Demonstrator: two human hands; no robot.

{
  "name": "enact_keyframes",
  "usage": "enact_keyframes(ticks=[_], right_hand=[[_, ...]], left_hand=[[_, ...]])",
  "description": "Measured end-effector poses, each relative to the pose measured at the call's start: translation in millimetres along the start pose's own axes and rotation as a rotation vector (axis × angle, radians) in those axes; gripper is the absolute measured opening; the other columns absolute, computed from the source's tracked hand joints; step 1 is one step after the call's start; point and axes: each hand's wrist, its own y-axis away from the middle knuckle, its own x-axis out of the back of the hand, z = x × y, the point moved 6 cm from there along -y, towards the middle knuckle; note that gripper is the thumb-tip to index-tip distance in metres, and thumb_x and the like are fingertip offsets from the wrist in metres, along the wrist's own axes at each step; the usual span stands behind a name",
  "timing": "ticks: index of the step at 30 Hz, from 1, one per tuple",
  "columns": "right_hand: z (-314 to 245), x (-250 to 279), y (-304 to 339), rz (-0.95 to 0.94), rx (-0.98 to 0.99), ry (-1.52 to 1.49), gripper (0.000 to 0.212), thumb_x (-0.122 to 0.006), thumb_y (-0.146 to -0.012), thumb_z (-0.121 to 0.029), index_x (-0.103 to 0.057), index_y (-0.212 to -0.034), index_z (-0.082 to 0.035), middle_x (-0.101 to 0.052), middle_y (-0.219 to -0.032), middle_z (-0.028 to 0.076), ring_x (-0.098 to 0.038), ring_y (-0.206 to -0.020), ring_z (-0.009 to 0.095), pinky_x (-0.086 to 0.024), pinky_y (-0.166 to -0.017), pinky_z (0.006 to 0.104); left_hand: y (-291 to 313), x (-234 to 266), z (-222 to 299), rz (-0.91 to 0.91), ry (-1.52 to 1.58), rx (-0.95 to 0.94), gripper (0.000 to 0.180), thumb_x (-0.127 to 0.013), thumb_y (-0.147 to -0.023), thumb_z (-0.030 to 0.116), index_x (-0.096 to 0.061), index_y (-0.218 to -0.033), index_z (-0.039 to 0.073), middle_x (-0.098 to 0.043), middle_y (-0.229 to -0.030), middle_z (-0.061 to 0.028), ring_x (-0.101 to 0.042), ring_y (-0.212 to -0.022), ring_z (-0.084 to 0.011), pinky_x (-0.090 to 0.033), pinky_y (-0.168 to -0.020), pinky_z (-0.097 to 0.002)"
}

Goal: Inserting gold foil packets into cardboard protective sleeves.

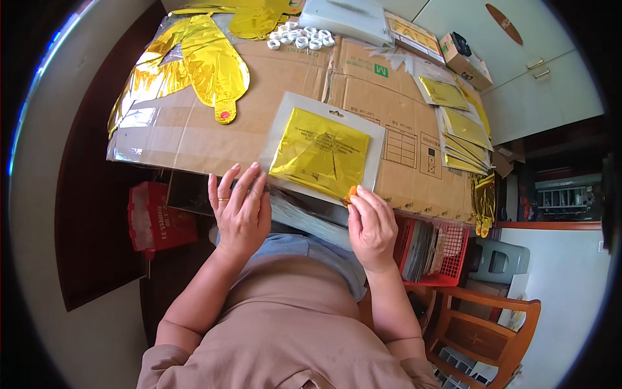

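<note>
A flat clear package with a pale backing card (374, 170) and a folded gold foil balloon (321, 146) inside lies at the near edge of the cardboard. My left hand (241, 211) is beside its lower left corner, fingers stretched and apart, with nothing in them. It wears a ring. At the lower right corner, the fingertips of my right hand (372, 227) are pinched together. A small orange piece (353, 192) shows between them, touching the package edge; its kind is unclear. Whether those fingers also grip the package cannot be told.
Loose gold foil balloons (217, 61) spread over the far left. Several white tape-like rings (301, 39) sit at the back. Packed gold foil pieces (463, 126) are stacked at right. Below the edge stand a red basket (447, 259), a wooden chair (483, 324) and a red box (162, 217).
</note>
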Motion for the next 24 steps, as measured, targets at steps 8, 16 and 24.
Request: enact_keyframes(ticks=[8, 16, 24], right_hand=[[4.4, -1.4, -0.2, -0.028, -0.044, -0.015, 0.035, -0.075, -0.083, 0.002, -0.065, -0.116, -0.001, -0.067, -0.120, 0.015, -0.066, -0.110, 0.032, -0.055, -0.095, 0.0403], [5.1, -2.3, -0.6, -0.029, -0.024, 0.015, 0.034, -0.074, -0.083, 0.002, -0.065, -0.115, -0.001, -0.067, -0.119, 0.014, -0.067, -0.109, 0.031, -0.055, -0.094, 0.0396], [-1.3, 0.2, -4.8, -0.043, -0.036, -0.033, 0.034, -0.076, -0.079, 0.000, -0.066, -0.111, -0.001, -0.066, -0.120, 0.015, -0.066, -0.109, 0.032, -0.055, -0.094, 0.0402]], left_hand=[[-0.9, -7.5, 3.0, -0.053, -0.033, 0.052, 0.044, -0.066, -0.086, 0.011, -0.064, -0.130, 0.012, -0.057, -0.131, -0.0053, -0.044, -0.133, -0.0315, -0.011, -0.121, -0.0571], [-0.5, -7.0, 1.7, -0.022, 0.006, 0.030, 0.043, -0.067, -0.086, 0.010, -0.066, -0.128, 0.016, -0.057, -0.130, -0.0054, -0.044, -0.134, -0.0317, -0.010, -0.121, -0.0579], [0.3, -6.9, 0.1, -0.031, 0.012, 0.049, 0.041, -0.068, -0.085, 0.010, -0.068, -0.125, 0.016, -0.058, -0.129, -0.0049, -0.045, -0.133, -0.0323, -0.011, -0.121, -0.0582]])
